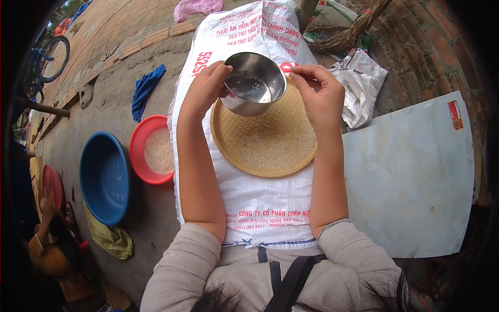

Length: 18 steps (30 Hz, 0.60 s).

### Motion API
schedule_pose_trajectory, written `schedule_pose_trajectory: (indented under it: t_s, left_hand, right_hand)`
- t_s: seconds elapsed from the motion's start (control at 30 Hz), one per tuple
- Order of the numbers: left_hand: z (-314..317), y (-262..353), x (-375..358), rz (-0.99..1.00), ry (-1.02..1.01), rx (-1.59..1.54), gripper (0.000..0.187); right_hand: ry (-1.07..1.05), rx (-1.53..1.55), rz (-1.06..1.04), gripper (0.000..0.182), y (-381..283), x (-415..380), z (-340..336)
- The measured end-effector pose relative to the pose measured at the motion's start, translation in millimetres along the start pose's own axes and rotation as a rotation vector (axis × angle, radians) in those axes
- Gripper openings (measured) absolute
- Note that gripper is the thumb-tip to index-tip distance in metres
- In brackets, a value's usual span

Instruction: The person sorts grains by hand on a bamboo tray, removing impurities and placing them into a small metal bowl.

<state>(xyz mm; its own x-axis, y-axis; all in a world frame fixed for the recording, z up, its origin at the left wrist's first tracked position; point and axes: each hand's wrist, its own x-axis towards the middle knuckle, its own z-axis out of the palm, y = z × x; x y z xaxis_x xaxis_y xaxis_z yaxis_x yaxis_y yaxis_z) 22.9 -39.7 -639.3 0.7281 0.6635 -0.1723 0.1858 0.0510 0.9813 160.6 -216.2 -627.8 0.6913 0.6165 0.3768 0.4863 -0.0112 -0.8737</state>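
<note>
The left hand's fingers [227, 70] grip the steel bowl [248, 108] at its nine o'clock rim, tilted perhaps to keep its few grains visible above the woven tray [244, 157], the right hand [318, 93] pinching narrowly near two o'clock.

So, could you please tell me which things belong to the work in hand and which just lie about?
In use:
shiny round steel bowl, left hand
round woven tray, pale grains
white printed sack
probably red plastic basin

Seemingly lying about:
crumpled blue cloth
large pale flat panel
</note>
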Motion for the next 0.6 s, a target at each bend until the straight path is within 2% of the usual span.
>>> schedule_pose_trajectory:
  t_s: [0.03,0.1,0.17,0.23,0.3,0.33,0.37,0.43,0.47,0.53,0.6]
  left_hand:
    - [3.4,-4.7,3.0,0.030,-0.045,0.018,0.030]
    - [10.7,2.8,-2.0,0.022,-0.069,0.005,0.029]
    - [11.7,7.0,-4.0,-0.051,-0.123,-0.093,0.028]
    - [5.6,0.3,0.5,-0.028,-0.085,-0.084,0.029]
    - [-6.1,-3.7,3.3,-0.006,-0.046,-0.073,0.030]
    - [-13.1,-4.9,3.5,-0.029,0.039,-0.090,0.032]
    - [-19.1,-5.7,4.1,-0.051,0.122,-0.109,0.033]
    - [-27.8,-7.7,4.5,0.010,0.207,-0.178,0.040]
    - [-35.2,-11.3,6.8,-0.011,0.219,-0.179,0.043]
    - [-45.1,-13.7,8.3,-0.030,0.237,-0.173,0.047]
    - [-50.1,-12.6,5.3,-0.045,0.253,-0.183,0.044]
  right_hand:
    - [0.130,0.106,-0.024,0.016,-2.6,-0.7,2.8]
    - [0.067,0.095,-0.046,0.019,-6.5,-2.3,4.2]
    - [-0.005,-0.133,-0.305,0.021,-8.1,-1.9,6.8]
    - [-0.029,-0.113,-0.269,0.027,-10.2,-2.1,5.7]
    - [0.056,-0.268,-0.282,0.032,-8.4,-2.4,4.4]
    - [-0.045,-0.244,-0.205,0.033,5.2,-1.3,1.8]
    - [-0.045,-0.244,-0.205,0.033,11.0,-2.3,1.3]
    - [-0.493,-0.191,0.084,0.035,20.0,-3.6,0.8]
    - [-0.495,-0.190,0.084,0.035,26.3,-7.7,4.4]
    - [-0.757,-0.404,0.137,0.042,32.7,-19.6,19.0]
    - [-0.840,-0.476,0.101,0.044,24.5,-24.9,30.4]
